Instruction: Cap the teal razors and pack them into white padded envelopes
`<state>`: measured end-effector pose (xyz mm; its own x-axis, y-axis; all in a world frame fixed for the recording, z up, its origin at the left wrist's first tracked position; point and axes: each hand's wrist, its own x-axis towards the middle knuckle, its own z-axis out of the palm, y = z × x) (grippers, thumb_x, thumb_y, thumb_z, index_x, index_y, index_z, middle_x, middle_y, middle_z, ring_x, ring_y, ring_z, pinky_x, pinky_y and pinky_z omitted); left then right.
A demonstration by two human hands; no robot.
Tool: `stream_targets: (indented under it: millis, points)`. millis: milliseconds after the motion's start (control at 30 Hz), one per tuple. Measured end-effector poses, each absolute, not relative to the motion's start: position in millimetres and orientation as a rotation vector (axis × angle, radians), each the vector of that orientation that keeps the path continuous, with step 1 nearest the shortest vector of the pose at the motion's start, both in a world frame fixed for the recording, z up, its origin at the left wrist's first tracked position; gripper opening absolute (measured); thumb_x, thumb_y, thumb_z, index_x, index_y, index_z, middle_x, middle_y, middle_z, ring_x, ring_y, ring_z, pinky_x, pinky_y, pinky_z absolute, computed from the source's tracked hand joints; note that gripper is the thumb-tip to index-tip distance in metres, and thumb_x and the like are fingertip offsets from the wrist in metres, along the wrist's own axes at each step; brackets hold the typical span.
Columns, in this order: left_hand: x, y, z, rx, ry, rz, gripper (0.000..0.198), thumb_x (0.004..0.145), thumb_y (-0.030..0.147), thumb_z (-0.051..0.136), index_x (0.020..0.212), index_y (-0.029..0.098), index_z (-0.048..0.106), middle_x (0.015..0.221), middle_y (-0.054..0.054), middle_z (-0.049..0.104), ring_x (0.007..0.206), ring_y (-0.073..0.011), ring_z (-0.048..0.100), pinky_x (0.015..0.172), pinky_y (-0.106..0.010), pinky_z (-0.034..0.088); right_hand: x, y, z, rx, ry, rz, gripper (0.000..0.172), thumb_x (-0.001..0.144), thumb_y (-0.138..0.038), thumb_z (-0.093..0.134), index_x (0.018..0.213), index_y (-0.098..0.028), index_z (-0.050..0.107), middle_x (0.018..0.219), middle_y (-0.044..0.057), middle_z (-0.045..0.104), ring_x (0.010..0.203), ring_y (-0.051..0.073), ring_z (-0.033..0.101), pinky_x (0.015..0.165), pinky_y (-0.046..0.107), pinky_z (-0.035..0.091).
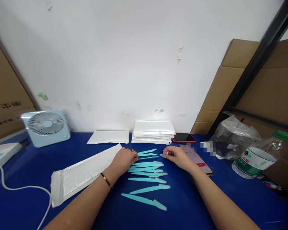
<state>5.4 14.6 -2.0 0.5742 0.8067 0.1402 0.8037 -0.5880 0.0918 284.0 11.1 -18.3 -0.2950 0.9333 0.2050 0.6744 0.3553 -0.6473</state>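
Several teal eyebrow razors (146, 199) lie in a loose column on the blue table, handles to the left and blade ends to the right. At the far end of the column, my left hand (126, 158) has its fingers closed around the handle ends of teal razors (147, 154); its fingertips are partly hidden. To the right of those blade ends, my right hand (176, 156) pinches a small clear plastic piece (163, 155), which looks like a blade cover. A white padded mailer (84, 174) lies beside and partly behind my left forearm.
White padded mailers (153, 127) are stacked by the wall, with a single mailer (108, 136) to their left. Two phones, one lit (196, 159), one dark (183, 137), lie right. A fan (47, 127) and white cable (21, 188) are left; a bottle (256, 158) and plastic bag (232, 135) right.
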Motion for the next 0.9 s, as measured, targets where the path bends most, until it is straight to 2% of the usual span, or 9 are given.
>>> stream_targets:
  millis: [267, 467, 567, 767, 900]
  points:
    - [5, 14, -2, 2.804, 1.422, 0.216, 0.025, 0.087, 0.025, 0.041, 0.071, 0.019, 0.059, 0.074, -0.003, 0.062, 0.068, -0.0161, 0.055, 0.064, -0.029, 0.032, 277, 13, -22, -1.379, -2.166, 0.456, 0.007, 0.075, -0.021, 0.057, 0.076, -0.020, 0.065, 0.076, 0.001, 0.060, 0.066, 0.013, 0.054, 0.061, 0.023, 0.040]
    - [7, 13, -3, 2.783, 1.402, 0.230, 0.028, 0.088, 0.029, 0.040, 0.071, 0.019, 0.060, 0.073, -0.003, 0.062, 0.070, -0.0156, 0.055, 0.066, -0.029, 0.032, 260, 10, -21, -1.269, -2.209, 0.528, 0.009, 0.077, -0.024, 0.057, 0.076, -0.021, 0.066, 0.078, 0.002, 0.062, 0.066, 0.013, 0.055, 0.061, 0.023, 0.041]
    - [8, 12, -5, 2.762, 1.330, 0.282, 0.028, 0.088, 0.031, 0.041, 0.074, 0.020, 0.063, 0.075, -0.002, 0.063, 0.074, -0.0157, 0.056, 0.069, -0.028, 0.033, 266, 10, -17, -1.226, -2.223, 0.578, 0.013, 0.079, -0.025, 0.055, 0.081, -0.021, 0.068, 0.082, 0.003, 0.064, 0.072, 0.014, 0.057, 0.065, 0.023, 0.043]
    - [6, 15, -9, 2.702, 1.422, 0.446, 0.022, 0.087, 0.032, 0.045, 0.096, 0.026, 0.065, 0.098, -0.003, 0.062, 0.095, -0.0183, 0.052, 0.077, -0.029, 0.034, 298, 21, -13, -1.522, -1.971, 0.194, 0.017, 0.079, -0.027, 0.052, 0.082, -0.019, 0.066, 0.084, 0.004, 0.061, 0.074, 0.017, 0.056, 0.068, 0.028, 0.041]
    - [6, 17, -13, 2.680, 1.520, 0.421, 0.021, 0.086, 0.031, 0.047, 0.095, 0.024, 0.064, 0.098, -0.004, 0.062, 0.096, -0.0194, 0.051, 0.077, -0.031, 0.034, 294, 22, -19, -1.572, -2.059, 0.148, 0.014, 0.076, -0.030, 0.056, 0.077, -0.020, 0.066, 0.082, 0.004, 0.059, 0.073, 0.017, 0.055, 0.066, 0.027, 0.039]
